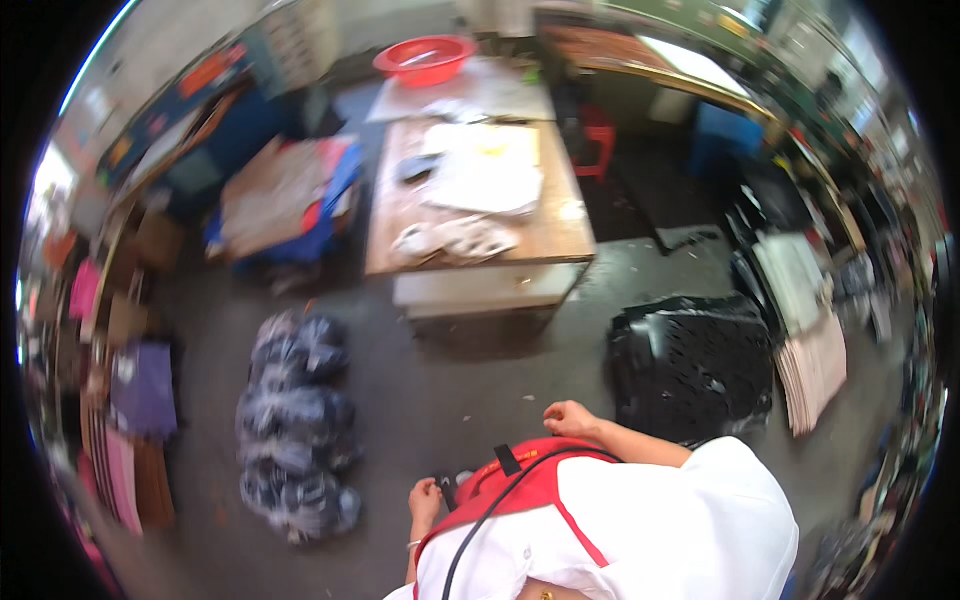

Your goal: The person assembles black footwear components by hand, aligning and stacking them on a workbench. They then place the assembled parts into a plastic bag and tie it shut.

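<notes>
My left hand (424, 498) hangs low at my side, its fingers curled. A small dark object (446, 490) shows right beside the fingertips; whether the hand holds it I cannot tell. In front of my body, my right hand (572, 419) is loosely closed, with nothing visible in it. Both hands are apart from the table and the bundles. Nearest to the right hand is a large black plastic-wrapped bundle (690, 365) on the floor. To the left lies a long row of dark bundles in clear plastic (295, 425). I wear a red apron (520, 490) over white clothing.
Ahead stands a wooden-topped table (385, 235) with white sheets (485, 170) and a crumpled pale cloth (455, 238). A red basin (424, 62) sits behind it, and a red stool (597, 140) to its right. Stacked pale sheets (812, 370) lean at the right. Loaded shelves line the left.
</notes>
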### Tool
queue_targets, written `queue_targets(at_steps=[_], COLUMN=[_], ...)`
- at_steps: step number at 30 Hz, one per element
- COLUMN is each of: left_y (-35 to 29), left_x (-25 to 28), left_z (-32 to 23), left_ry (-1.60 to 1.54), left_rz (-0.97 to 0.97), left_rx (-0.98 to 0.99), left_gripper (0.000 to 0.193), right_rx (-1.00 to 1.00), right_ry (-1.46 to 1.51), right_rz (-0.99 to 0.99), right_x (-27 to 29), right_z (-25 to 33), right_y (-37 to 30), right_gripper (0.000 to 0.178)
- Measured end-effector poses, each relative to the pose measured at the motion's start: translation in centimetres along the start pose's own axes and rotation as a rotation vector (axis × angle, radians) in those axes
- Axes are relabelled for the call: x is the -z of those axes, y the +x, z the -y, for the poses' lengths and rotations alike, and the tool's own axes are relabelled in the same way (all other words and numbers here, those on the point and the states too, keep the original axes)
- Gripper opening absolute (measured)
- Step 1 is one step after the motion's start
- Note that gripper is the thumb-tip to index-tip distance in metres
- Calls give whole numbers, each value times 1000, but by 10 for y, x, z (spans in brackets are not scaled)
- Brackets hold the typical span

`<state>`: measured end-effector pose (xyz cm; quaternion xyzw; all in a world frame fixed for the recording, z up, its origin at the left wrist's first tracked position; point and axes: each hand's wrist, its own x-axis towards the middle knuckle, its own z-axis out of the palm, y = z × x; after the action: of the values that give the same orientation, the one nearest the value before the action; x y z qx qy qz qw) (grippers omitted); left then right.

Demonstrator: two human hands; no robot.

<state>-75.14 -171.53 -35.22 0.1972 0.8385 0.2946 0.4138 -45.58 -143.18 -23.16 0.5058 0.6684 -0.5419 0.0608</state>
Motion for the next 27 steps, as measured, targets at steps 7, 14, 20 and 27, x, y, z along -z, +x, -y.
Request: queue_targets(at_steps=[7, 14, 20, 27], left_y=[11, 7, 83, 242], left_x=[-150, -256, -331, -405], left_z=[-208, -401, -530, -665], left_ry=[424, 599, 694, 563], left_rz=[427, 611, 565, 76], left_rx=[-460, -798, -1116, -902], left_gripper=[24, 22, 23, 36], right_rx=[-87, -298, -201, -413], right_ry=[29, 287, 453, 813], right_rz=[-277, -481, -580, -854], right_x=[116, 198, 323, 481], right_z=[-115, -211, -298, -321], right_y=[-87, -97, -63, -14], right_gripper=[34, 35, 33, 26])
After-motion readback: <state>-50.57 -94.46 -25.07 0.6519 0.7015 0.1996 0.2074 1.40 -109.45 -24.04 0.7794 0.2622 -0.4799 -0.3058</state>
